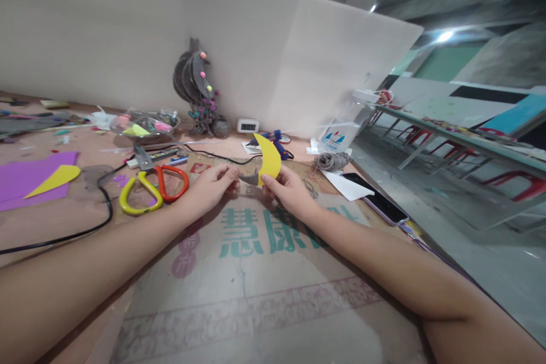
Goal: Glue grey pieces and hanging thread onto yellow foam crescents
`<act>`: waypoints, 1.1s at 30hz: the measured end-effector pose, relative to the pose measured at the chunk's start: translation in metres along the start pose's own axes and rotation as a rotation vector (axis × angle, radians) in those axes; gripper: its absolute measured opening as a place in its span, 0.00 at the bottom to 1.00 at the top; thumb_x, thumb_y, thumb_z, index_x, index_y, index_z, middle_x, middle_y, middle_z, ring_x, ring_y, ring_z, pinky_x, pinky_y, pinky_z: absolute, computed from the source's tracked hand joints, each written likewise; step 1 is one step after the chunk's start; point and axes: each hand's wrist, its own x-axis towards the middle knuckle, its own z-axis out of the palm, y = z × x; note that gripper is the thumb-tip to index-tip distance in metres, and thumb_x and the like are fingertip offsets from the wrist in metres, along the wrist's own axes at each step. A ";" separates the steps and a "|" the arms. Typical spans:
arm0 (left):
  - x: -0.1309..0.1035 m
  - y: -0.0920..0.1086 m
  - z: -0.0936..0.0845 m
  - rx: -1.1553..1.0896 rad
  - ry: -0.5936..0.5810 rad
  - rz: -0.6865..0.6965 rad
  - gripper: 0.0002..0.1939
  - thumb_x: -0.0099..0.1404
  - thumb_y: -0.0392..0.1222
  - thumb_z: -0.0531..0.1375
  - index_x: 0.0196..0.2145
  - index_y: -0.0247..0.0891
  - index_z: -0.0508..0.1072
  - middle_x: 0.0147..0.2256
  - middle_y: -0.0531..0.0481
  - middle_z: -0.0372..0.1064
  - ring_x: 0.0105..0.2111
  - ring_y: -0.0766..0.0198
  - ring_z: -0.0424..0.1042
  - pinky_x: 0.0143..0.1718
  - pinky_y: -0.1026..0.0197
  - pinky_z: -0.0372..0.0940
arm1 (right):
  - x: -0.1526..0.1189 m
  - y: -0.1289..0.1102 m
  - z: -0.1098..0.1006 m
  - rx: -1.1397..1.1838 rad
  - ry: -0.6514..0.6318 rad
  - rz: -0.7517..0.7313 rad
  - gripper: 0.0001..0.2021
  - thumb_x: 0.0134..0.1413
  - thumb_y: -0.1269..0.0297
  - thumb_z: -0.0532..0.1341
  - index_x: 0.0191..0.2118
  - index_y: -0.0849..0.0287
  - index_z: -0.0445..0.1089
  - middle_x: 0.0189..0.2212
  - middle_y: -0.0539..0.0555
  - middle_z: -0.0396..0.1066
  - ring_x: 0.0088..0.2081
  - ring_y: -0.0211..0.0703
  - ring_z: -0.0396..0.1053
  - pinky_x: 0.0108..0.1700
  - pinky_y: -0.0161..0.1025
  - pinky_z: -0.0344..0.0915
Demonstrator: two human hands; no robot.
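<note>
A yellow crescent-shaped piece [270, 158] stands upright, pinched near its lower end by my right hand [285, 186]. Beside it a dark grey curved piece [251, 180] reaches from the crescent towards my left hand [222, 183], whose fingers are closed on its tip. Both hands are above a printed cardboard sheet [239, 290]. To the left of my left hand lie scissors with one yellow and one red handle [143, 196]. Behind the crescent is a blue glue gun [276, 139].
Purple sheet [38, 179] and black cable [106, 210] lie left. A bowl of craft bits [147, 125], a grey hanging ornament [191, 77] and a small clock [248, 125] stand behind. Grey yarn [331, 161], white paper [347, 186] and a phone [379, 202] lie right.
</note>
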 end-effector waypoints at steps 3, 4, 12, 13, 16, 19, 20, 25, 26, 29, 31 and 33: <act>0.000 0.001 -0.001 0.094 -0.007 0.044 0.17 0.60 0.53 0.52 0.26 0.36 0.66 0.21 0.54 0.62 0.23 0.68 0.63 0.25 0.65 0.59 | -0.001 -0.002 0.001 0.011 0.036 -0.045 0.12 0.51 0.56 0.58 0.36 0.58 0.59 0.21 0.46 0.62 0.19 0.30 0.56 0.19 0.29 0.52; 0.000 0.003 -0.001 0.141 -0.011 0.053 0.17 0.60 0.53 0.53 0.25 0.36 0.66 0.21 0.54 0.62 0.22 0.68 0.62 0.25 0.65 0.58 | -0.001 -0.003 0.002 0.007 0.045 -0.055 0.12 0.51 0.57 0.58 0.37 0.58 0.59 0.21 0.46 0.62 0.19 0.30 0.56 0.19 0.29 0.53; -0.002 0.007 0.000 0.135 -0.024 0.013 0.18 0.60 0.54 0.53 0.25 0.36 0.67 0.21 0.55 0.62 0.22 0.69 0.62 0.23 0.66 0.56 | -0.005 -0.002 0.004 -0.233 0.037 -0.221 0.06 0.50 0.65 0.58 0.35 0.59 0.63 0.29 0.50 0.65 0.31 0.37 0.63 0.33 0.34 0.61; -0.002 0.006 0.000 0.114 -0.023 0.005 0.17 0.60 0.54 0.53 0.25 0.36 0.67 0.21 0.55 0.62 0.22 0.69 0.62 0.24 0.66 0.57 | -0.006 -0.002 0.004 -0.276 0.021 -0.238 0.05 0.49 0.66 0.58 0.34 0.59 0.64 0.30 0.50 0.65 0.31 0.36 0.63 0.34 0.35 0.60; -0.001 0.005 0.000 0.084 -0.032 -0.016 0.16 0.58 0.53 0.55 0.26 0.36 0.67 0.22 0.54 0.63 0.22 0.69 0.62 0.24 0.66 0.56 | -0.008 -0.003 0.003 -0.360 -0.036 -0.265 0.05 0.47 0.72 0.57 0.34 0.59 0.64 0.28 0.49 0.65 0.29 0.35 0.61 0.33 0.34 0.60; 0.001 0.003 0.000 0.063 -0.023 -0.007 0.14 0.58 0.50 0.56 0.26 0.36 0.66 0.22 0.55 0.63 0.23 0.69 0.62 0.26 0.66 0.57 | -0.009 -0.003 0.003 -0.381 -0.060 -0.304 0.09 0.49 0.74 0.54 0.38 0.59 0.63 0.30 0.50 0.65 0.27 0.34 0.60 0.32 0.33 0.59; 0.002 0.003 0.000 0.055 -0.015 -0.002 0.13 0.58 0.50 0.56 0.25 0.36 0.66 0.22 0.55 0.63 0.23 0.69 0.62 0.27 0.66 0.57 | -0.009 -0.003 0.003 -0.370 -0.047 -0.307 0.09 0.50 0.73 0.53 0.39 0.59 0.62 0.32 0.51 0.65 0.27 0.34 0.61 0.32 0.34 0.60; 0.001 0.005 0.000 0.074 0.013 -0.017 0.12 0.58 0.48 0.56 0.25 0.36 0.66 0.22 0.54 0.63 0.23 0.69 0.62 0.27 0.66 0.57 | -0.004 0.001 0.002 -0.252 0.037 -0.228 0.17 0.52 0.69 0.54 0.49 0.57 0.57 0.44 0.55 0.63 0.28 0.32 0.62 0.32 0.34 0.62; 0.001 0.006 0.000 0.080 0.012 -0.018 0.13 0.57 0.48 0.56 0.24 0.36 0.66 0.22 0.54 0.64 0.23 0.69 0.63 0.27 0.66 0.57 | -0.002 0.002 0.002 -0.212 0.016 -0.207 0.18 0.52 0.69 0.54 0.51 0.56 0.57 0.46 0.55 0.63 0.28 0.32 0.61 0.31 0.34 0.62; 0.000 0.007 0.001 0.077 -0.008 -0.010 0.13 0.57 0.49 0.56 0.24 0.36 0.67 0.22 0.54 0.64 0.23 0.68 0.63 0.27 0.66 0.58 | 0.001 0.004 0.003 -0.045 -0.087 -0.123 0.23 0.51 0.68 0.55 0.54 0.55 0.55 0.46 0.55 0.64 0.27 0.31 0.62 0.28 0.32 0.61; 0.000 0.007 0.001 0.073 -0.015 -0.012 0.13 0.57 0.49 0.56 0.25 0.36 0.67 0.22 0.53 0.65 0.23 0.68 0.63 0.27 0.66 0.58 | 0.001 0.004 0.003 0.050 -0.142 -0.052 0.23 0.50 0.67 0.56 0.54 0.56 0.55 0.40 0.53 0.66 0.26 0.31 0.62 0.26 0.31 0.61; 0.000 0.006 0.001 0.080 -0.010 -0.016 0.13 0.57 0.49 0.56 0.25 0.36 0.67 0.22 0.53 0.65 0.23 0.68 0.63 0.27 0.66 0.58 | 0.001 0.003 0.002 0.075 -0.174 0.007 0.22 0.51 0.66 0.56 0.53 0.57 0.57 0.32 0.50 0.66 0.24 0.32 0.61 0.23 0.30 0.58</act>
